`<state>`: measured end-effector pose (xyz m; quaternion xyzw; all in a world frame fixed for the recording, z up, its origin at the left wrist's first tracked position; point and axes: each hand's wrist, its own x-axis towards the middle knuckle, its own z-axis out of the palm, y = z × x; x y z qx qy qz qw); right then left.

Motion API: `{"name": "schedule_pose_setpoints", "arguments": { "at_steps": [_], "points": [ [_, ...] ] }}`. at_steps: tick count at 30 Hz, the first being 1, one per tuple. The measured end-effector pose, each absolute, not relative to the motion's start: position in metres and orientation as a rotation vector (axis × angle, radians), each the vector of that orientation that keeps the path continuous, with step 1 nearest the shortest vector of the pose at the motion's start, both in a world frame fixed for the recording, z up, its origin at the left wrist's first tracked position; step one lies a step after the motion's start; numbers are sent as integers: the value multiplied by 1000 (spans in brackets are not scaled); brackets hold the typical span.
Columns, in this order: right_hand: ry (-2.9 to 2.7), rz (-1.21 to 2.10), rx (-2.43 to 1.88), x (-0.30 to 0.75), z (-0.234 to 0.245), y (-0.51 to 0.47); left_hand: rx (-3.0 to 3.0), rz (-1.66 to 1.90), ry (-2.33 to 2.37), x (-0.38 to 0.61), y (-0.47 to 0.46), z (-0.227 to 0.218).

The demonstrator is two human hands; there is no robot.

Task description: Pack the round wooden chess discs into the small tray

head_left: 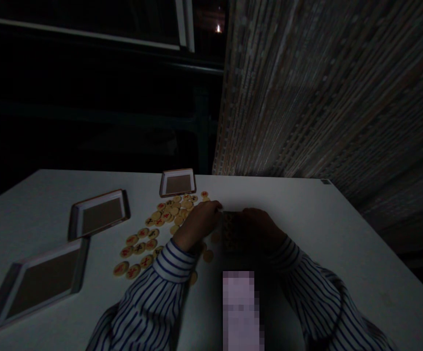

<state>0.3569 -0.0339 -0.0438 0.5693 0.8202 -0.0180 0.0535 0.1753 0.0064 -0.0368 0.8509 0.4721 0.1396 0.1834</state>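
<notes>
A small dark box (233, 246) with Chinese chess pieces in it lies in deep shadow between my hands. My left hand (201, 222) is at its upper left corner, fingers drawn together; whatever they pinch is hidden. On the opposite side, my right hand (264, 225) curls around the box's right edge, its fingertips lost in the dark. Round wooden Chinese chess pieces (175, 211) with red and black characters lie in a loose heap left of my left hand. Nearer to me, several more pieces (139, 248) lie flat in short rows, partly covered by my striped left sleeve.
Three shallow trays stand on the white table (343, 253): a small one (178, 193) at the back, another (73, 229) at the left, and a larger one (82, 287) at the front left. A striped curtain (306, 97) hangs behind the table's right half. A blurred patch covers the front centre.
</notes>
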Motion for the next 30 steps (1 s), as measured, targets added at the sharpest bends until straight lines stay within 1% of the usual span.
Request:
{"name": "schedule_pose_setpoints", "arguments": {
  "at_steps": [18, 26, 30],
  "points": [
    [2458, -191, 1735, 353, -33, -37, 2379, 400, 1322, 175, 6, -34],
    [2449, -8, 1740, 375, -21, -35, 2410, 446, 1301, 173, 9, -36],
    [2438, 19, 1641, 381, -19, -34, 2397, 440, 1320, 173, 10, -38]
  ]
}}
